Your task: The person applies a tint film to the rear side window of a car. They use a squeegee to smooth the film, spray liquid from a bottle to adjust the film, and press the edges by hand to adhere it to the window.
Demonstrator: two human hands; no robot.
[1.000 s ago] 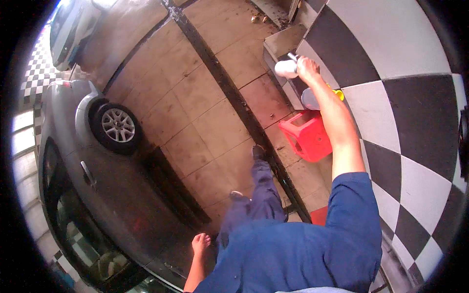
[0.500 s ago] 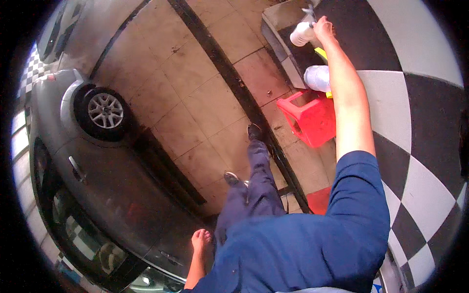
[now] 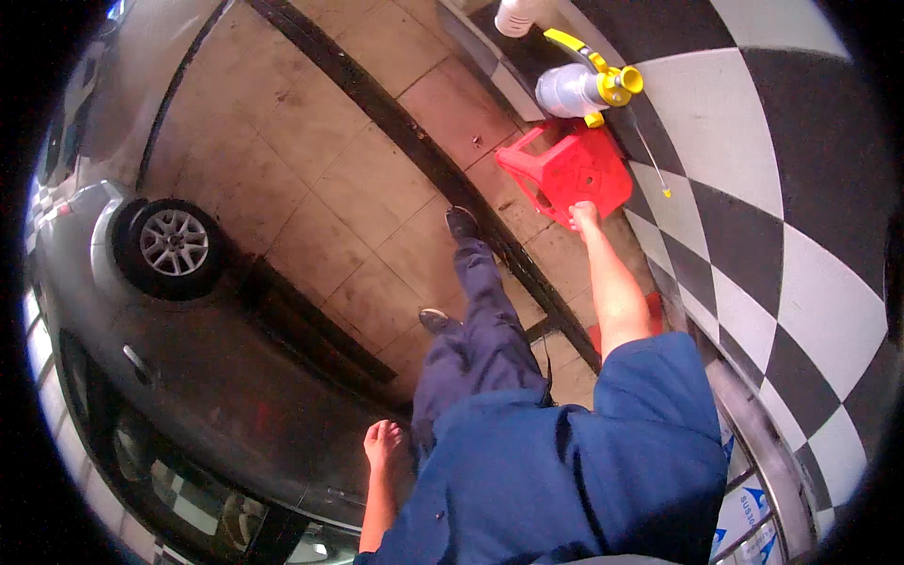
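Note:
My right arm reaches forward, and my right hand (image 3: 584, 215), fingers curled in, overlaps the lower edge of a red plastic stool (image 3: 586, 169). Whether it touches the stool I cannot tell; nothing shows in its grasp. Beyond the stool lies a pump sprayer (image 3: 570, 91) with a whitish tank and a yellow head, and a thin wand with a yellow tip runs from it. A white bottle (image 3: 516, 15) is cut by the top edge. My left hand (image 3: 381, 439) hangs by my left side, fingers loosely closed with nothing visible in them, close to the dark car (image 3: 273, 414).
The car with its silver-spoked wheel (image 3: 174, 239) fills the left. A dark channel (image 3: 377, 104) crosses the tiled floor (image 3: 330, 202) diagonally. Along the right runs a black-and-white checkered wall (image 3: 734, 141). Lower right, a metal frame (image 3: 753, 461) stands beside me.
My right hand has let go of the white bottle at the ledge and drawn back to the stool. The view has shifted, so the yellow sprayer head now shows. My left hand stays low.

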